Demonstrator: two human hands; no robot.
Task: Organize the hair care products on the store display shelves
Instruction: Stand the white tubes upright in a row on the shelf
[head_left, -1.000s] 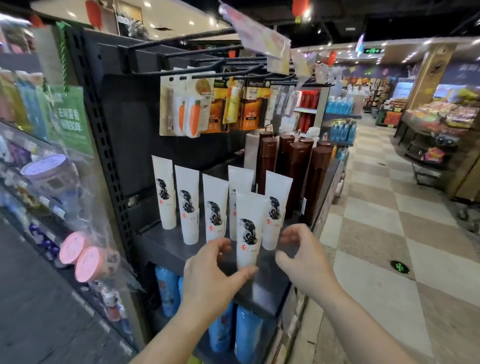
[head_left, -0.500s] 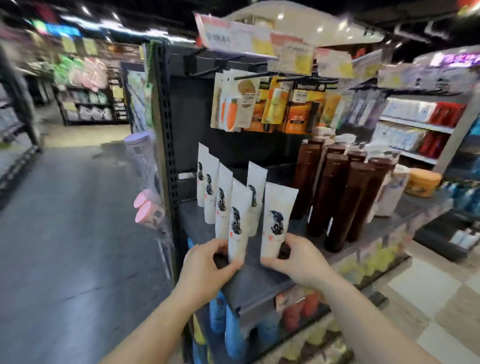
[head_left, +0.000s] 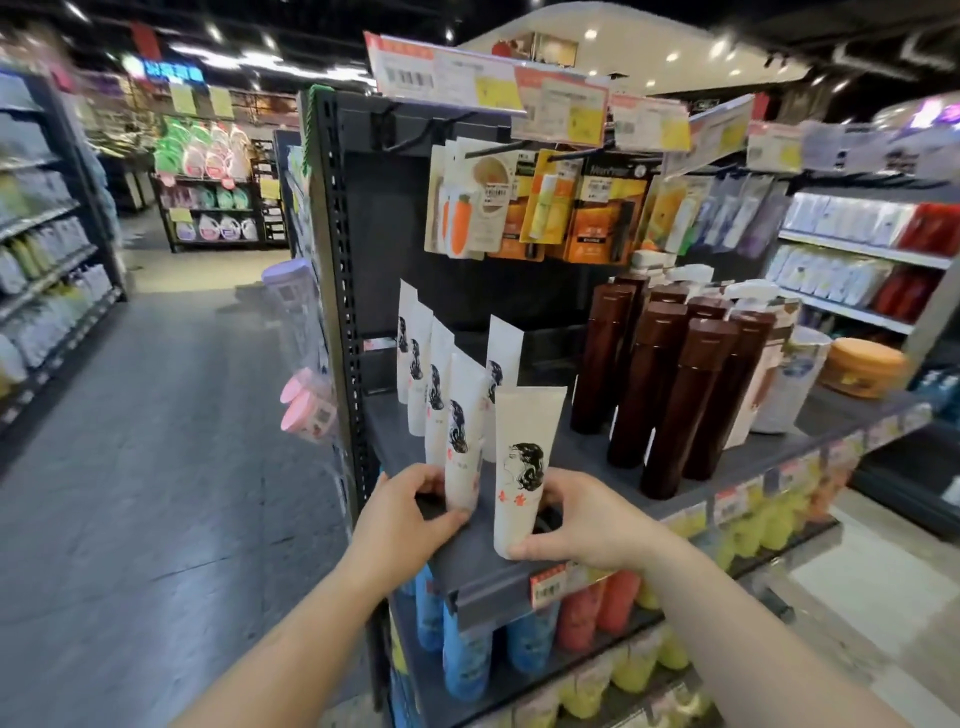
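Observation:
Several white tubes printed with a black-haired head stand cap-down in a row on the dark grey shelf. My left hand grips the base of the second tube from the front. My right hand grips the base of the front tube, which stands near the shelf's front edge with its print facing me. Three more tubes line up behind toward the back panel, and another tube stands to their right.
Tall brown bottles crowd the shelf to the right, with white bottles and an orange jar beyond. Carded packets hang from hooks above. Blue, red and yellow bottles fill the lower shelves. An aisle floor lies left.
The view has swung to the left end of the shelf. Both hands closed on the bases of the two front tubes, and the front tube now stands forward with its print turned to me.

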